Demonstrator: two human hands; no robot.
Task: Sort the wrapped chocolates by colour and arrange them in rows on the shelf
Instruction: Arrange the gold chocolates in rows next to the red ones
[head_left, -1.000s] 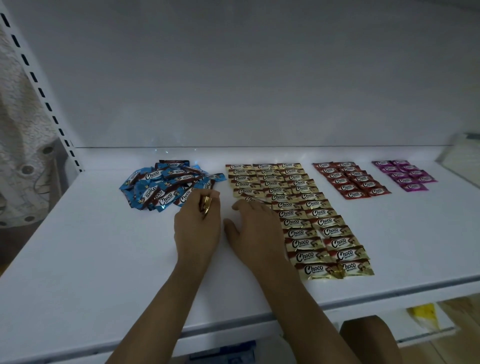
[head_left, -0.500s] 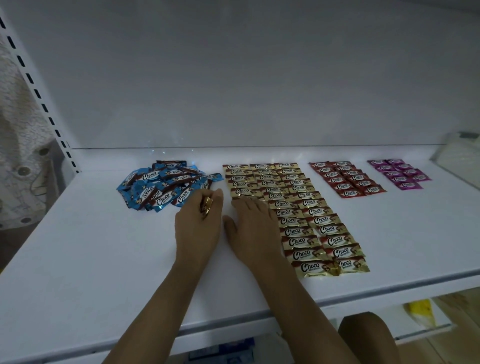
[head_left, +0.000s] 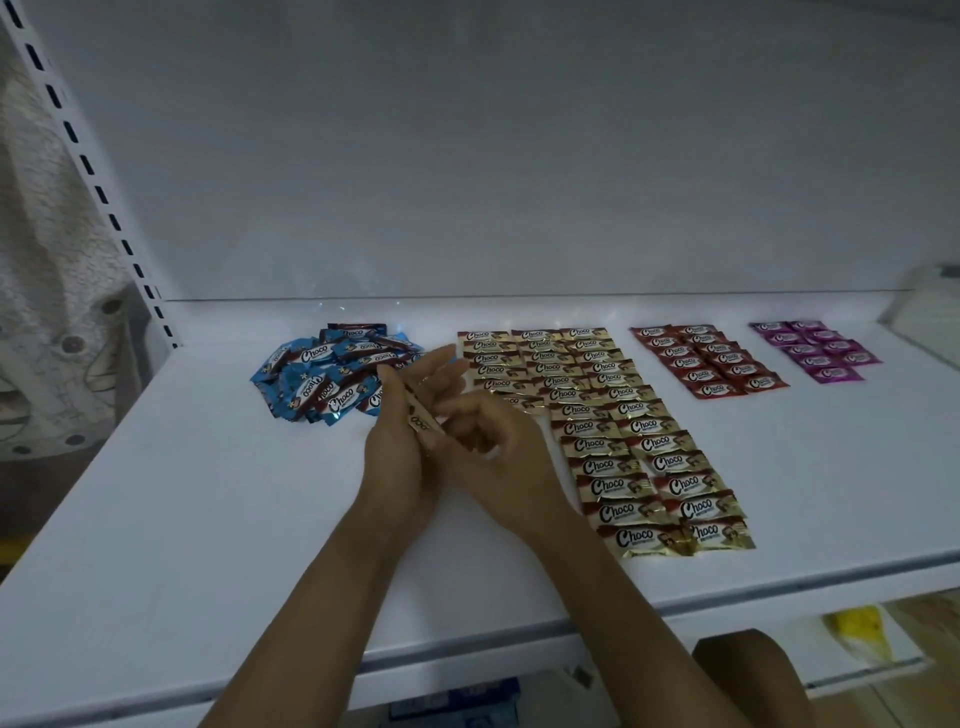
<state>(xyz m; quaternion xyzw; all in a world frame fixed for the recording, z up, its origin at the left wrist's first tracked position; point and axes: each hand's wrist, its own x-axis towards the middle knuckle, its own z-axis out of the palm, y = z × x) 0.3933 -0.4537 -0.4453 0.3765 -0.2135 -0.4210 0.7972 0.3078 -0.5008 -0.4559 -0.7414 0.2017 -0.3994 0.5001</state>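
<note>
I'm looking forward and down from my one head camera, close over the white shelf (head_left: 156, 519), facing its back wall (head_left: 467, 156).

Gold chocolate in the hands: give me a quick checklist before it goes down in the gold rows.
1. Piece in hand: ok. A gold chocolate is held between the left hand and right hand, above the shelf.
2. Colour matches target: ok. The gold rows lie right beside the hands.
3. Free slot: ok. The left column of the gold rows ends well short of the other two, near the right hand's fingers.
4. Wrapper facing: cannot tell; only part of the lettering shows.
5. Other groups undisturbed: ok. Red rows and purple rows sit apart.
6. Remaining work: not ok. The blue pile is still unsorted.
</note>
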